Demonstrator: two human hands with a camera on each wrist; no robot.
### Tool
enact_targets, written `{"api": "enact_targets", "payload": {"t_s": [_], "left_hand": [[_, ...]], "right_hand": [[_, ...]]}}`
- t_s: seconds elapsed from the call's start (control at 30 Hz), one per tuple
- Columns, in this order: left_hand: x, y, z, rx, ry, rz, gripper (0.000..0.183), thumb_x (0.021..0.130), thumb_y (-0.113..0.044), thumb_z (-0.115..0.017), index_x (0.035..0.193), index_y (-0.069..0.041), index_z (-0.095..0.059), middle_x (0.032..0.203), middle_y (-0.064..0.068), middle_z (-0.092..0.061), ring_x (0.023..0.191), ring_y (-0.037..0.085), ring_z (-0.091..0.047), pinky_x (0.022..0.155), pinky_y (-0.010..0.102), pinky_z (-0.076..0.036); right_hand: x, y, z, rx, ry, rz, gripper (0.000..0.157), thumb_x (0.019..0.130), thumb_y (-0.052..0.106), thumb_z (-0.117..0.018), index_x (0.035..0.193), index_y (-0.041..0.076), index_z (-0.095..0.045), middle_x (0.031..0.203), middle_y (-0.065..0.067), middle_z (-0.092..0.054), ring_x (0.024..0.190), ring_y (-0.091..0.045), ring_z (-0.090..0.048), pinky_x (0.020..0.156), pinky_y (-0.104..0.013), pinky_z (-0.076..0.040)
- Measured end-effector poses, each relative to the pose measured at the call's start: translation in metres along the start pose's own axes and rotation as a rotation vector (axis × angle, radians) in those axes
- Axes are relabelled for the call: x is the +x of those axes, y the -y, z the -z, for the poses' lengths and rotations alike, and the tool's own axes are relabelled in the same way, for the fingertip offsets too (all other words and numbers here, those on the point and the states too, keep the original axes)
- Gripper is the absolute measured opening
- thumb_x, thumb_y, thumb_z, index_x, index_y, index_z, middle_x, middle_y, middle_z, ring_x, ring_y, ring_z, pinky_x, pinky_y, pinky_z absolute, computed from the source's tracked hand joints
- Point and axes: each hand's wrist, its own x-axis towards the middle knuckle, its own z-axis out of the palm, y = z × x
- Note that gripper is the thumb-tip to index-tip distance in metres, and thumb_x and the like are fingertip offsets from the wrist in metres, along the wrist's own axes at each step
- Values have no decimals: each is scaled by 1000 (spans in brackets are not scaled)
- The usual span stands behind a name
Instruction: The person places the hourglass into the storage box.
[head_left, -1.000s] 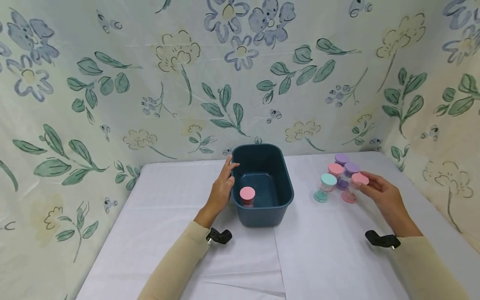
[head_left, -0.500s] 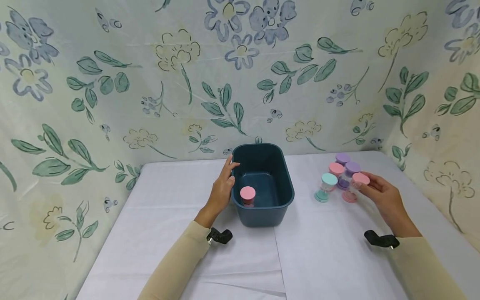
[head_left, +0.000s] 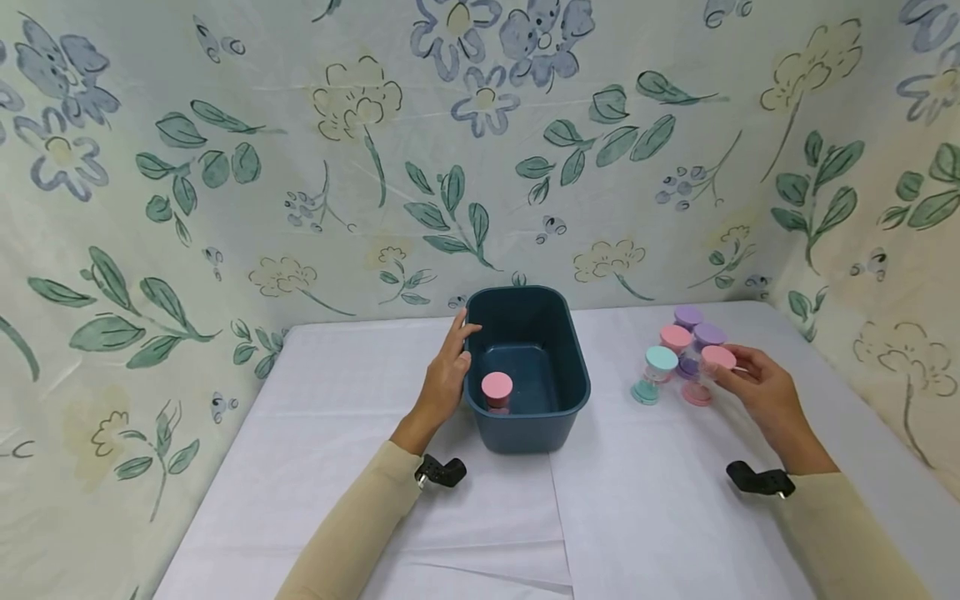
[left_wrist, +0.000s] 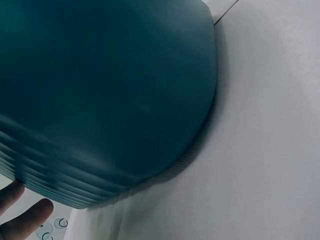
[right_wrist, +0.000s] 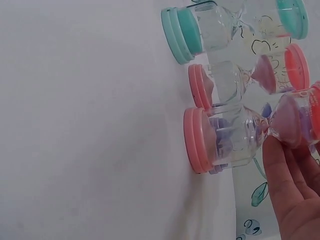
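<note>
My right hand (head_left: 761,398) pinches a pink-capped sand hourglass (head_left: 697,392) at its upper bulb. In the right wrist view this hourglass (right_wrist: 200,140) has its base on or very near the white cloth; I cannot tell which. Close beside it stand a teal hourglass (head_left: 661,360), another pink one (head_left: 676,337) and two purple ones, one nearer (head_left: 708,334) and one farther back (head_left: 687,316). My left hand (head_left: 441,379) rests on the left rim of a dark blue bin (head_left: 528,427), fingers mostly straight. Its fingertips (left_wrist: 35,215) show beside the ribbed outer wall. One pink hourglass (head_left: 497,387) stands inside the bin.
White cloth (head_left: 622,500) covers the table, with a crease running toward the front. A floral fabric backdrop (head_left: 315,225) rises behind the table and along both sides. The bin stands left of the hourglass cluster, near the table's back edge.
The gripped hourglass's top has shifted slightly left relative to its neighbours, with my right hand moving along. My left hand, the bin and the other hourglasses stay put; the head view drifts slightly.
</note>
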Motion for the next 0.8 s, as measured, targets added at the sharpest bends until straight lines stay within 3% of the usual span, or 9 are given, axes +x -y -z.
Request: {"api": "enact_targets", "payload": {"t_s": [0.13, 0.37, 0.47, 0.53, 0.63, 0.73, 0.8], "left_hand": [[1, 0, 0, 4, 1, 0, 48, 100, -30, -24, 143, -18, -39, 161, 8, -16, 146, 19, -19, 109, 55, -29], [1, 1, -1, 17, 4, 17, 49, 99, -34, -21, 143, -19, -39, 162, 0, -14, 145, 16, -19, 110, 53, -29], [1, 1, -1, 16, 1, 12, 49, 100, -33, -22, 143, -19, -40, 161, 2, -15, 145, 17, -19, 109, 54, -29], [1, 1, -1, 19, 0, 10, 48, 100, -32, -22, 143, -19, -40, 161, 3, -15, 145, 17, -20, 109, 54, -30], [2, 1, -1, 24, 0, 6, 48, 100, -32, -23, 143, -20, -40, 161, 3, -15, 145, 16, -20, 109, 54, -30], [2, 1, -1, 28, 0, 1, 47, 100, -31, -23, 143, -19, -39, 161, 3, -15, 145, 17, -20, 109, 54, -30], [2, 1, -1, 30, -1, -5, 47, 100, -30, -24, 143, -18, -40, 161, 6, -16, 145, 18, -20, 109, 54, -30]], "right_hand": [[-2, 3, -3, -22, 6, 18, 80, 85, 53, -64, 145, 9, -36, 139, -17, -44, 120, -30, -47, 86, -23, -50], [-3, 7, -5, -35, 23, 46, 78, 86, 52, -64, 144, 7, -37, 141, -20, -42, 124, -39, -45, 87, -31, -51], [-3, 9, -3, -43, 24, 57, 78, 86, 52, -64, 143, 7, -38, 141, -20, -43, 124, -40, -46, 85, -27, -51], [-3, 11, -1, -44, 20, 74, 77, 86, 52, -64, 143, 7, -39, 140, -19, -44, 121, -34, -49, 81, -20, -51], [-5, 18, 3, -24, 13, 127, 72, 87, 46, -66, 142, 6, -41, 136, -17, -47, 111, -13, -54, 76, -10, -48], [-6, 26, 7, -5, 8, 177, 67, 88, 40, -67, 140, 7, -44, 131, -12, -50, 100, 5, -51, 75, -7, -47], [-7, 32, 9, -4, 6, 195, 66, 88, 39, -68, 140, 7, -44, 131, -11, -51, 99, 9, -51, 76, -7, -46]]}}
